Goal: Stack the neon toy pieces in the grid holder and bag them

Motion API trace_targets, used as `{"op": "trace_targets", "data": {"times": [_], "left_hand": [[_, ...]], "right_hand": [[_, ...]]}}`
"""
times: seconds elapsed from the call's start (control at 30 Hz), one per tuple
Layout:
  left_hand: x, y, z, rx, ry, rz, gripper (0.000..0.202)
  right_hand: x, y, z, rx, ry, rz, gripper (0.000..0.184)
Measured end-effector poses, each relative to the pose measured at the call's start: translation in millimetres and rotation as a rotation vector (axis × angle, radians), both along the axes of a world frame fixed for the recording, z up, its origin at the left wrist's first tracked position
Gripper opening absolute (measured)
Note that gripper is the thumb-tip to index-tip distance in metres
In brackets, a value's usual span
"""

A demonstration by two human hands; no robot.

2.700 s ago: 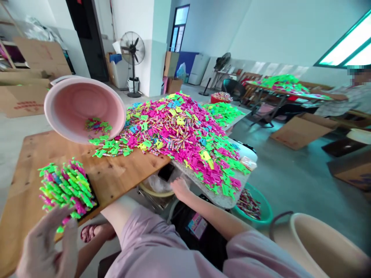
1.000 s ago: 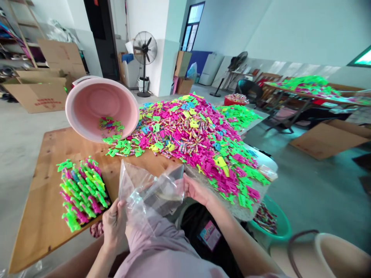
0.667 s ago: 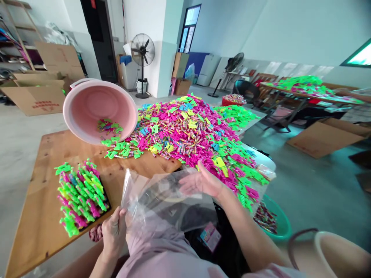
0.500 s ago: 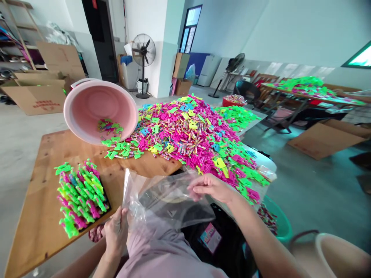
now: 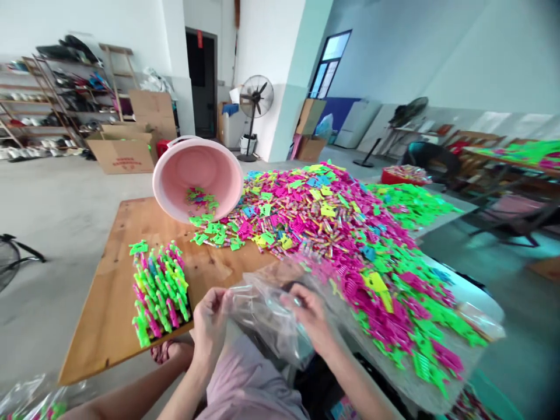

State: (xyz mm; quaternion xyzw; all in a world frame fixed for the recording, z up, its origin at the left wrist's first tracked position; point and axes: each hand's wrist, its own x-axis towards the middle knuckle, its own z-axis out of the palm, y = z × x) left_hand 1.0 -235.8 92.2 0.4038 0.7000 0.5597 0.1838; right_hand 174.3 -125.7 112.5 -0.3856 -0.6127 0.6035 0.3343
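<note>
A clear plastic bag (image 5: 266, 315) stretches between my two hands above my lap. My left hand (image 5: 211, 318) pinches its left edge. On the other side my right hand (image 5: 310, 315) has its fingers closed on the bag's right part. Left of my hands, a tray of upright green and pink plastic toys (image 5: 160, 291) stands on the wooden table (image 5: 105, 326). Beyond the bag spreads a big heap of pink, green and yellow plastic pieces and small candy-like tubes (image 5: 306, 216).
A pink tub (image 5: 199, 175) lies tipped on the table with a few pieces inside. At the lower left is a clear bag with coloured pieces (image 5: 39, 402). A teal basin (image 5: 494, 396) sits at the lower right. Cardboard boxes (image 5: 120, 151) and a standing fan (image 5: 256, 99) are behind.
My view has turned left. My right hand has gone from loosely curled fingers over the bag to closed on it, and my left hand has come up, drawing the bag's edges closer together.
</note>
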Motion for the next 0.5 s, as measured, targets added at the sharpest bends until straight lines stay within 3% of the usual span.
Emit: {"op": "trace_targets", "data": {"times": [0.1, 0.17, 0.2, 0.27, 0.33, 0.43, 0.5], "left_hand": [[-0.3, -8.3, -21.7, -0.047, 0.219, -0.013, 0.018], [8.7, -9.0, -30.5, -0.040, 0.279, -0.078, 0.029], [13.2, -7.6, -31.8, -0.019, 0.318, -0.107, 0.040], [16.8, -1.8, -28.1, 0.043, 0.389, -0.174, 0.049], [10.7, 5.8, -17.6, 0.084, 0.357, -0.181, 0.038], [-8.9, 13.1, 3.6, 0.078, -0.004, -0.043, 0.027], [-18.8, 12.5, 18.0, 0.072, -0.262, -0.067, 0.032]], "right_hand": [[4.0, 24.6, -4.0, -0.391, 0.144, -0.073, 0.041], [-5.3, 26.1, -2.6, -0.562, 0.171, -0.029, 0.043], [-13.0, 22.2, -0.6, -0.574, 0.169, -0.023, 0.043], [-28.9, 9.0, 5.3, -0.440, 0.155, -0.023, 0.041], [-38.1, -3.8, 10.0, -0.168, 0.078, 0.035, 0.039], [-33.3, -3.4, 5.2, 0.244, -0.105, 0.152, 0.028], [-27.3, 13.7, -4.2, 0.359, -0.136, 0.073, 0.019]]}}
